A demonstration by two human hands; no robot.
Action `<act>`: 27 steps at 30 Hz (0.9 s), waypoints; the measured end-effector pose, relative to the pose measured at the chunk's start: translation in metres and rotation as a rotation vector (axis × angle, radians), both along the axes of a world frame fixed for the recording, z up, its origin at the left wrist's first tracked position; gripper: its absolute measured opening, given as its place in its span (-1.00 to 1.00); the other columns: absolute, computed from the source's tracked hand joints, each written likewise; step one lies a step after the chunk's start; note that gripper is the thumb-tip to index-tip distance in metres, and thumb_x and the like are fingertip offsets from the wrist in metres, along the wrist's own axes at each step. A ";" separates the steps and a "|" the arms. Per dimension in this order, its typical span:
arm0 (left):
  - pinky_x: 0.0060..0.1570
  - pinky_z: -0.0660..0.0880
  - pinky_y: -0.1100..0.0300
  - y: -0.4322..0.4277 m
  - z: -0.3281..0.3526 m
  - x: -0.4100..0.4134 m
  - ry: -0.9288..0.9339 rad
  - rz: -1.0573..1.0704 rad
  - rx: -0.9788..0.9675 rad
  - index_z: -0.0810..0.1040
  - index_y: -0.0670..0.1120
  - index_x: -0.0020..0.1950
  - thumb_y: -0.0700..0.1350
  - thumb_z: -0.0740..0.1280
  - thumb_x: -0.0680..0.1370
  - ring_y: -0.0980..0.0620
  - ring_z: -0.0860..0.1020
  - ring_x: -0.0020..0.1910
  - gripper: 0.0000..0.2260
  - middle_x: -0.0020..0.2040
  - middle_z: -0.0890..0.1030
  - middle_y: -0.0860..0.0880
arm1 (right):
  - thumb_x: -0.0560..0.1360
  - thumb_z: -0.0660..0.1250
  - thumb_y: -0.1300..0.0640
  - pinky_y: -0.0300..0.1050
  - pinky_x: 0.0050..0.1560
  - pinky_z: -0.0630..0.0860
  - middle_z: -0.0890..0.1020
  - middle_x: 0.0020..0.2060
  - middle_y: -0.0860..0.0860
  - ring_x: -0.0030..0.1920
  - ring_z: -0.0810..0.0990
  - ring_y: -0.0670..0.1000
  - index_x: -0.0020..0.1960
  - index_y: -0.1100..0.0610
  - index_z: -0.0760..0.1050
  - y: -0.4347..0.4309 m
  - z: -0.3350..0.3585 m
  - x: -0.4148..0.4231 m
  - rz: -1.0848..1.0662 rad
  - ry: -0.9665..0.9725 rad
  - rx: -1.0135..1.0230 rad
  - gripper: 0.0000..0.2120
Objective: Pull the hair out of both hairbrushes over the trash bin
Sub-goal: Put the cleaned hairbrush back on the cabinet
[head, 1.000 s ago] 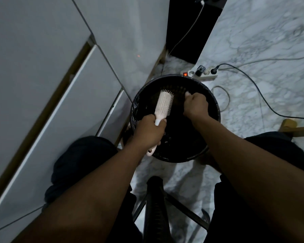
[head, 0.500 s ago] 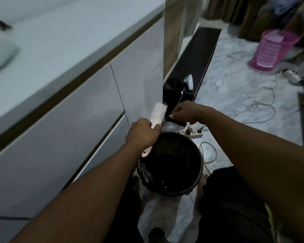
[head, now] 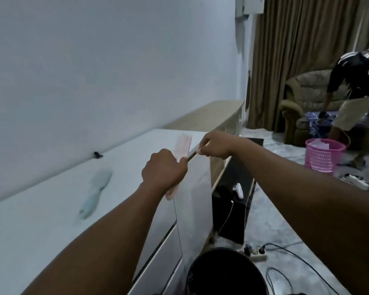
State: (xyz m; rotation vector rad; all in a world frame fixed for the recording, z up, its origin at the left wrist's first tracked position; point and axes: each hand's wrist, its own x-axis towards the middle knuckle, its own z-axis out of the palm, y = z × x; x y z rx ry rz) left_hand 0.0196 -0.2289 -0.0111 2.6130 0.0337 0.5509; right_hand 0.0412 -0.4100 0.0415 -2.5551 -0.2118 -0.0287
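— Looking across the room: what do you see?
— A white cabinet top (head: 51, 220) runs along a pale wall, with a light blue hairbrush (head: 95, 191) lying on it, blurred. Brown curtains (head: 296, 60) hang at the far end, a pink basket (head: 324, 155) stands on the marble floor, and another person (head: 358, 90) bends near a sofa (head: 303, 99).
— What has changed from half a second ago?
— The view has tilted upward. The black trash bin (head: 226, 273) now sits at the bottom edge, and both hands are raised well above it.
— And the hands?
— Both arms reach forward. The left hand (head: 164, 171) is fisted around the handle of the pink hairbrush (head: 182, 146), which stands upright. The right hand (head: 216, 145) is just beside the brush head, fingers pinched together; whether hair is between them I cannot tell.
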 end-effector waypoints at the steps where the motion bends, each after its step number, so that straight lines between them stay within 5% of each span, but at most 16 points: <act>1: -0.27 0.47 0.13 0.007 0.010 -0.002 -0.012 0.010 0.012 0.59 -0.09 -0.09 0.24 0.24 0.48 -0.07 0.62 -0.20 -0.61 -0.19 0.63 -0.01 | 0.53 0.41 -0.05 0.01 -0.07 0.59 0.64 -0.02 0.07 -0.06 0.61 0.11 0.18 0.15 0.58 0.008 0.011 -0.002 0.016 -0.016 0.008 -0.67; 6: -0.23 0.56 0.13 0.050 0.050 -0.013 -0.064 0.059 0.030 0.56 -0.07 -0.05 0.19 0.26 0.48 -0.06 0.62 -0.21 -0.66 -0.16 0.61 0.00 | 0.54 0.41 -0.03 -0.02 -0.10 0.53 0.65 0.06 0.09 0.12 0.63 0.18 0.20 0.16 0.57 0.053 0.052 -0.006 0.095 -0.076 0.046 -0.66; 11: -0.33 0.42 0.16 0.102 0.075 -0.025 -0.105 0.165 0.059 0.53 -0.07 -0.04 0.18 0.25 0.50 -0.01 0.58 -0.24 -0.68 -0.21 0.59 0.02 | 0.52 0.41 -0.04 -0.05 -0.17 0.48 0.67 0.07 0.09 -0.10 0.54 0.08 0.15 0.12 0.57 0.105 0.074 -0.002 0.172 -0.100 0.046 -0.70; 23: -0.22 0.44 0.13 0.218 0.077 -0.053 -0.031 0.397 0.020 0.51 -0.07 -0.08 0.15 0.26 0.48 -0.07 0.60 -0.18 -0.71 -0.19 0.58 0.00 | 0.52 0.43 -0.06 -0.08 -0.12 0.48 0.65 0.06 0.04 -0.16 0.51 0.04 0.17 0.09 0.58 0.232 0.074 0.000 0.374 -0.091 0.051 -0.69; 27: -0.23 0.43 0.12 0.244 0.062 -0.058 -0.009 0.454 0.009 0.51 -0.08 -0.06 0.14 0.26 0.48 -0.08 0.60 -0.18 -0.71 -0.18 0.58 -0.01 | 0.53 0.43 -0.04 -0.06 -0.08 0.50 0.64 -0.08 -0.03 -0.14 0.54 0.01 0.16 0.11 0.59 0.265 0.059 0.001 0.425 -0.057 0.047 -0.71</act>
